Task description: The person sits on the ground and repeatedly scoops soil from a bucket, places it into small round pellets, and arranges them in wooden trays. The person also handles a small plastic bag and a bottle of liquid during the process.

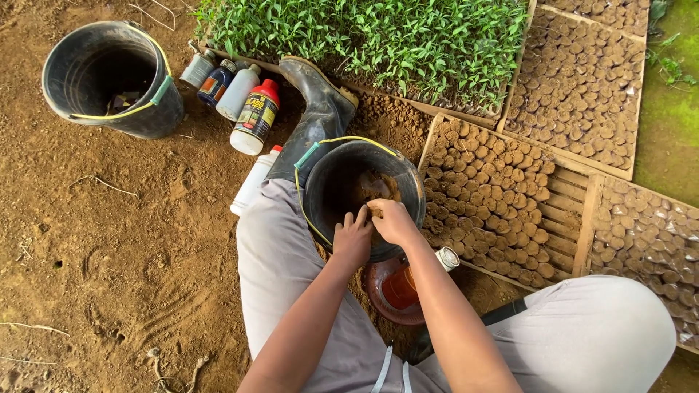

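Black bucket [408, 185]: stands between the person's legs, against the rubber boot [320, 109]; brown soil [375, 188] lies inside.
Left hand [353, 239]: on the near rim, fingers spread and dipping in, gripping nothing that I can see.
Right hand [393, 220]: curled over the rim, fingers pinched on a small lump of soil [376, 212].
Risk: leaning on the rim could tip the bucket, I'd judge, spilling soil onto the ground.
Second bucket [109, 80]: well apart to the left, nearly empty, scraps at the bottom.
Bottles [244, 102]: clustered beside the boot, capped.
Wooden trays [502, 196]: packed with soil plugs; another holds green seedlings [378, 36].
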